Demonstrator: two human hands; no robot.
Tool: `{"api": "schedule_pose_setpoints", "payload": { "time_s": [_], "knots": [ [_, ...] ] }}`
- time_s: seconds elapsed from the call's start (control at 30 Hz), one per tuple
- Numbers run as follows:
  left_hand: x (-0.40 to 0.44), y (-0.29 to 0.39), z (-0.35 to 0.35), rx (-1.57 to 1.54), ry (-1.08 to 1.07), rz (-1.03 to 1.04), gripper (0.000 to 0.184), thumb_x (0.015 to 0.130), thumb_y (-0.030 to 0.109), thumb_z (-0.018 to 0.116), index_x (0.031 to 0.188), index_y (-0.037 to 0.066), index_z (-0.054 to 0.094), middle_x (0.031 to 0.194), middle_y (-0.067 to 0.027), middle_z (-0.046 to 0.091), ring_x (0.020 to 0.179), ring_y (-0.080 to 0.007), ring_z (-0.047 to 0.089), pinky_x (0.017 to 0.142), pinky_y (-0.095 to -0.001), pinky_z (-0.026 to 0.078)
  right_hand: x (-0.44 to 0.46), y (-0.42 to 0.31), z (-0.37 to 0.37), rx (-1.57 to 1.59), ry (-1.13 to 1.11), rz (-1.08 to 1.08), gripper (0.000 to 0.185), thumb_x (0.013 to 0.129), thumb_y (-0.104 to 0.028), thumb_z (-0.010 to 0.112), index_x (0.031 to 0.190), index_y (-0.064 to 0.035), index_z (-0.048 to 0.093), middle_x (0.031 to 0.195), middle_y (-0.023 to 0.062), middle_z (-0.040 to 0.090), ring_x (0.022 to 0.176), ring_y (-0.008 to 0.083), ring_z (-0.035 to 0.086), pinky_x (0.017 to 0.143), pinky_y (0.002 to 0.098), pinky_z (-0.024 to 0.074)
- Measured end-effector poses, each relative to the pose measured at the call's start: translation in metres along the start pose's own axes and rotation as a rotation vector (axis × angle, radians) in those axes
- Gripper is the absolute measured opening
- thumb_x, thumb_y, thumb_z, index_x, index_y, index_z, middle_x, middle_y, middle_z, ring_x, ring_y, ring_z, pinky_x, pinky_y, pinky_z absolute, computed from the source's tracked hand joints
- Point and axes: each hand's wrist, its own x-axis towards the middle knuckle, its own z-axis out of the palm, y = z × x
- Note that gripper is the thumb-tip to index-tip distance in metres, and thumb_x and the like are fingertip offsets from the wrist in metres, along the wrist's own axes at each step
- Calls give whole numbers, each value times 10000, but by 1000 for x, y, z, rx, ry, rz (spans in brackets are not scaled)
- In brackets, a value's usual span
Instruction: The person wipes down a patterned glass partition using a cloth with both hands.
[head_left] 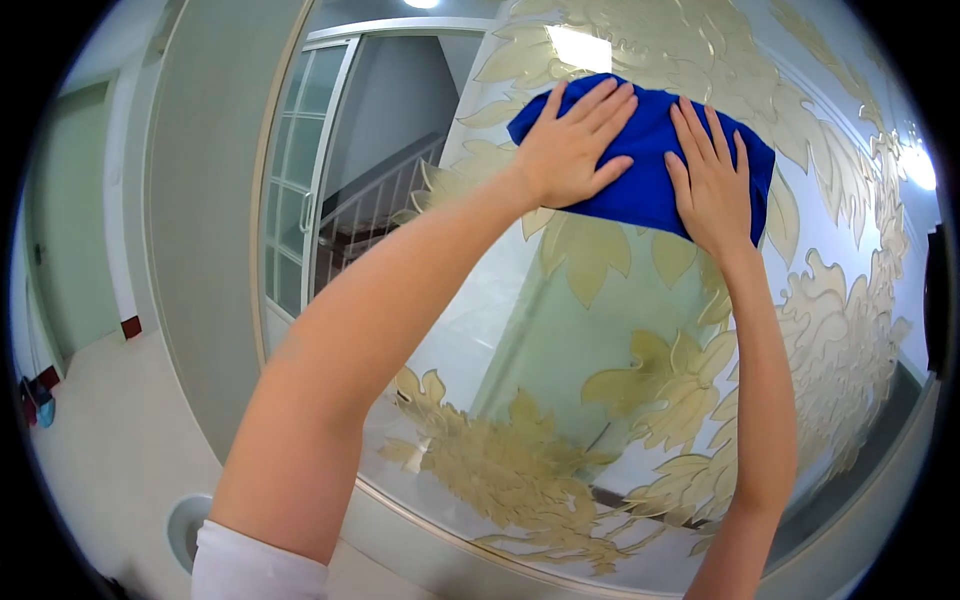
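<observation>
A blue cloth (645,150) lies spread flat against an upright glass panel (600,330) decorated with gold leaf and flower patterns. My left hand (575,150) presses on the cloth's left part, palm down with fingers spread. On the right part of the same cloth rests my right hand (713,185), its fingers stretched upward and slightly apart. Both arms reach up from below. The cloth's lower edge hangs just under the hands, and its right end is folded and creased.
Left of the panel stands a pale frame post (215,200). A sliding door (310,180) and a stair railing (385,205) show in or through the glass. On the floor at lower left is a bucket (185,530); shoes (40,402) lie farther left near a green door (75,220).
</observation>
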Motion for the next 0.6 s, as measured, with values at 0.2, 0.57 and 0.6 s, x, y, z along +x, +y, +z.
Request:
{"api": "schedule_pose_setpoints", "payload": {
  "time_s": [0.2, 0.57, 0.6],
  "knots": [
    [0, -4, 15, 101, 74, 34, 655, 943, 483, 431, 1454, 81, 351, 1533, -78, 319, 1426, -236, 257, 1137, -566, 162, -7, 8, 16, -20, 121, -18, 464, 991, -354, 423, 1424, -187, 432, 1492, -16, 401, 1385, 213, 343, 1140, 461, 222],
    [1, -53, 47, 108, 61, 23, 678, 957, 431, 428, 1439, -32, 316, 1515, -178, 316, 1433, -311, 234, 1137, -487, 216, 26, -4, 59, 1, 29, 43, 532, 970, -364, 440, 1423, -87, 411, 1464, 107, 424, 1380, 270, 339, 1141, 451, 213],
    [-3, -57, 53, 111, 83, 30, 679, 959, 437, 422, 1439, -31, 317, 1515, -175, 318, 1433, -307, 234, 1137, -492, 211, 24, -7, 64, -16, 32, 42, 530, 971, -363, 438, 1424, -88, 412, 1468, 108, 420, 1382, 272, 335, 1143, 447, 210]
  ]
}}
